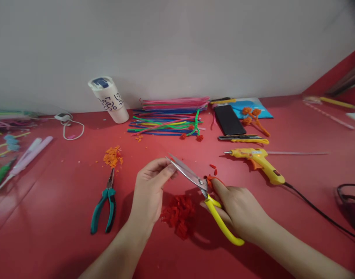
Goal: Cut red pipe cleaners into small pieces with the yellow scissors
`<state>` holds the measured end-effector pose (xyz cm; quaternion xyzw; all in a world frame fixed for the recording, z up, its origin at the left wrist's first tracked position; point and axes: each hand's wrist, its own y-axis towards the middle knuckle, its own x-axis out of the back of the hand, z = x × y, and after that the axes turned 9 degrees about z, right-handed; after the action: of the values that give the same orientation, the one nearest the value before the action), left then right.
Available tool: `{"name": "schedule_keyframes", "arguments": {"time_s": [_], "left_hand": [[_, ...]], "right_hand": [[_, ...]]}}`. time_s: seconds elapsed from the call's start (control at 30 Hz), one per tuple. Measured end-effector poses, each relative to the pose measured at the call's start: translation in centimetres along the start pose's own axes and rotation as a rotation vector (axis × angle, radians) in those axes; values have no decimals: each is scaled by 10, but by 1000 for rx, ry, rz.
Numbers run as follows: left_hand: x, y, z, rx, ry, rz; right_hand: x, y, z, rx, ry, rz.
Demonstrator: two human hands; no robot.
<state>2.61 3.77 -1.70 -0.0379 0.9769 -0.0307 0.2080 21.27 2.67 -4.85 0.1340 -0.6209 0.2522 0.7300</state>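
Observation:
My right hand [238, 207] grips scissors [192, 176] with yellow handles, their blades slightly apart and pointing to the upper left. A strip of orange-red material [214, 180] shows by the right thumb. At the blade tips, my left hand [151, 186] has thumb and fingers pinched together. A tiny red piece [172, 158] shows there, mostly hidden by fingers and blades. Below and between the hands lies a heap of red scraps [180, 215]. A few red snippets [214, 169] rest just beyond the right hand.
Teal-handled pliers [109, 197] and orange crumbs [112, 156] lie to the left. Behind are a white tumbler [110, 100], colourful pipe cleaners [168, 120], a phone [230, 120] and a cutter knife [244, 139]. A corded yellow glue gun [257, 157] lies right on the red table [64, 240].

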Motion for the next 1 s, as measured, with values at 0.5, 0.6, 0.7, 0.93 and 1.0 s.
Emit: {"name": "schedule_keyframes", "arguments": {"time_s": [0.5, 0.6, 0.7, 0.93, 1.0], "left_hand": [[0, 0, 0, 6, -42, -3], [0, 0, -1, 4, -38, 1], [1, 0, -1, -10, -34, 5], [-3, -3, 3, 88, 219, 68], [-6, -6, 4, 101, 409, 138]], "right_hand": [[-2, 0, 1, 38, -29, -83], [-3, -1, 0, 32, -27, -104], [-2, 0, -1, -1, 36, -85], [19, 8, 10, -191, 888, 73], [23, 11, 13, -257, 1139, 41]]}}
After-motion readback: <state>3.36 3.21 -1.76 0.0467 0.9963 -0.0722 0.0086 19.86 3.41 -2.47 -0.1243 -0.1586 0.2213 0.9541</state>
